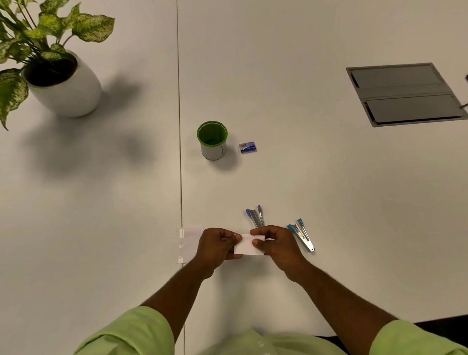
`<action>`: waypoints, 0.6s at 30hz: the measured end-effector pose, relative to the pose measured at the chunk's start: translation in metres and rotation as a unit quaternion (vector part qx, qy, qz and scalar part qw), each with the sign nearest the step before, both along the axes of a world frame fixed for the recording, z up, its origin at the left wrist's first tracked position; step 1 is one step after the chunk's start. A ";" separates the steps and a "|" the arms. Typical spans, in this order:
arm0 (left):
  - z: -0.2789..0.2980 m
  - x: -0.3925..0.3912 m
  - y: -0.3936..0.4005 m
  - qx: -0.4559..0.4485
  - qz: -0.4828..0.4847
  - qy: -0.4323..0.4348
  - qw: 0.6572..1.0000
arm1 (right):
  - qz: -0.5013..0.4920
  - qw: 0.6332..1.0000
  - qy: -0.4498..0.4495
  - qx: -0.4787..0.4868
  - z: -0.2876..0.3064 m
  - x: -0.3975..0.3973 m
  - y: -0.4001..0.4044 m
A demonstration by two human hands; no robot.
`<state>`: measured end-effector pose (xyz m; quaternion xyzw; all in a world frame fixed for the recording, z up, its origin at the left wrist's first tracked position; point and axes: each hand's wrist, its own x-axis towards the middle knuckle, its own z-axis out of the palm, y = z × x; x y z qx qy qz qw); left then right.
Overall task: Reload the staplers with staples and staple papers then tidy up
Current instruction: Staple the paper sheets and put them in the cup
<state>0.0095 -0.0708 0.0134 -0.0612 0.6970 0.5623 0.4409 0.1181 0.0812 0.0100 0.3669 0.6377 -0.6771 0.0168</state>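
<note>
**A:** What are the hands doing?

**B:** The left hand (215, 246) and the right hand (276, 243) each pinch an end of a small white paper slip (245, 245), holding it just above the white surface (343, 195). Each grip is narrow, thumb on top and fingers beneath. The slip spans the gap between the two hands, so its middle is bare.

**A:** Why hold it like that?

**B:** Likely to square or fold the sheets before stapling; I cannot tell which.

**A:** Where are the staplers?

**B:** Both lie opened out. The dark blue stapler (256, 216) sits just beyond the right hand, its near end hidden behind the fingers. The teal stapler (301, 235) lies just beside that hand, on its right. Lying open suggests they are laid out for reloading.

**A:** And the staples?

**B:** A small blue staple box (248, 147) rests farther back, near a green pen cup (212, 140), which probably serves for tidying up. More white paper (189, 243) lies flat beside the left hand.
</note>
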 end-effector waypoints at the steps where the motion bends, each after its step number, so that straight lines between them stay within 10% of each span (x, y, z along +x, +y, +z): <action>1: 0.000 0.001 0.000 -0.001 0.000 0.001 1.000 | 0.000 1.000 -0.002 0.001 0.000 0.001 0.000; 18: 0.014 0.014 0.008 -0.029 -0.007 0.090 0.996 | 0.086 0.983 -0.063 0.148 0.009 -0.010 0.000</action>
